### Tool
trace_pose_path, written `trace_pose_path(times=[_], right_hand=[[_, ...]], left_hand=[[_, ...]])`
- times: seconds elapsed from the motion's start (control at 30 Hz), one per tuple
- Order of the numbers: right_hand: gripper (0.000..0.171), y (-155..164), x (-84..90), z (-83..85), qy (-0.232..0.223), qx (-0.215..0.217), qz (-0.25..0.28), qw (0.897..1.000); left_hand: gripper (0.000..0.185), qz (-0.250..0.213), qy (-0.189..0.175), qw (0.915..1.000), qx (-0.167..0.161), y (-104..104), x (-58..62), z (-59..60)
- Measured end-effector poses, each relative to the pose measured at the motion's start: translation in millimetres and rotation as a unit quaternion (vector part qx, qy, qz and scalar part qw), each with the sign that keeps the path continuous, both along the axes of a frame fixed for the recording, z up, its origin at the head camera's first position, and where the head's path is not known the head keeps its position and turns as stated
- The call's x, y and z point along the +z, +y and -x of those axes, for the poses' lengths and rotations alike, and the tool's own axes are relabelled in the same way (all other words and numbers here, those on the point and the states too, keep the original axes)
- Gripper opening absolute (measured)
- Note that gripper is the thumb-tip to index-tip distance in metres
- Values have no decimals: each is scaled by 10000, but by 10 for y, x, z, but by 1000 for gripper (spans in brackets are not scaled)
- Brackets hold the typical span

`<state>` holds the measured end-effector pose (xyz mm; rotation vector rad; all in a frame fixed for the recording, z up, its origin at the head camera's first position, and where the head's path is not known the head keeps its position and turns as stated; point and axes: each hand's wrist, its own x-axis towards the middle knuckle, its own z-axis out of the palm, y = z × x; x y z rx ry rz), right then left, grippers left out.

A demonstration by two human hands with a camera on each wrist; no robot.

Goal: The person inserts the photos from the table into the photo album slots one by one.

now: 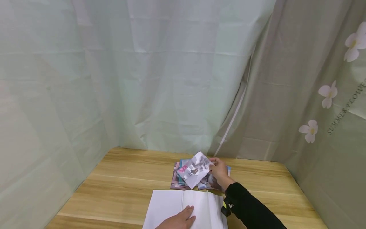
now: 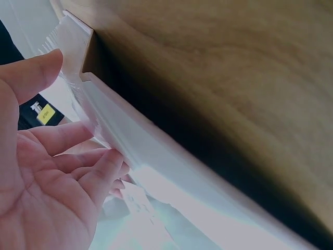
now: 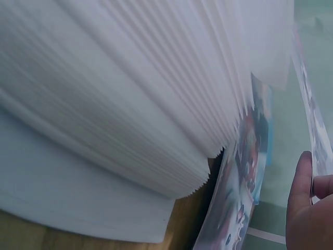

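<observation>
A white album with many pages lies spread at the table's near edge, a blank page facing up on either side of its fold. My left hand rests on the right-hand page, fingers extended. In the left wrist view its fingertips touch the pages near the cover's edge, thumb apart. Beyond the album, my right hand pinches a printed photo card by its right corner, thumb and fingers on opposite faces. That card is tilted up over several other picture cards lying in an overlapping pile.
The wooden table stretches to both sides of the album. Pale curtains hang behind and at both sides, with flower prints on the right. A black sleeve with a wrist device passes beside the album's right edge.
</observation>
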<state>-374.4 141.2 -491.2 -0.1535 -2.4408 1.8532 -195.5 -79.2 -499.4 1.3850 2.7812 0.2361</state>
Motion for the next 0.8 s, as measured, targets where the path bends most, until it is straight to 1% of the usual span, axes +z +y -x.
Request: trace_pose_path(times=[0.17, 0.23, 0.47, 0.53, 0.57, 0.67, 0.73, 0.77, 0.8], right_hand=[[23, -1, -33, -4, -2, 93, 72, 9999], [23, 6, -41, -11, -6, 130, 19, 9999], [25, 35, -62, -18, -46, 213, -101, 9997], [25, 49, -65, -12, -33, 241, -101, 9997], [25, 56, -67, -8, -33, 262, -87, 9996], [25, 82, -74, 3, -8, 346, -90, 9994], [25, 101, -79, 9, 57, 436, -119, 9990], [24, 108, -81, 10, 81, 485, -119, 9987], [24, 116, -81, 11, 129, 534, -136, 9984]], left_hand=[[62, 21, -120, 9999, 48, -5, 20, -6], [63, 28, -141, 9999, 70, -7, 26, -6], [62, 26, -44, 10000, 69, -2, -8, 7], [63, 9, -61, 10000, 69, -1, -69, 30], [64, 13, -132, 9999, 86, -1, -113, 48], [71, -42, -365, 9992, 124, -6, -342, 141], [74, -60, -450, 9989, 123, -14, -478, 198], [74, -38, -538, 9984, 157, -12, -496, 209], [73, -37, -541, 9984, 160, -10, -494, 213]])
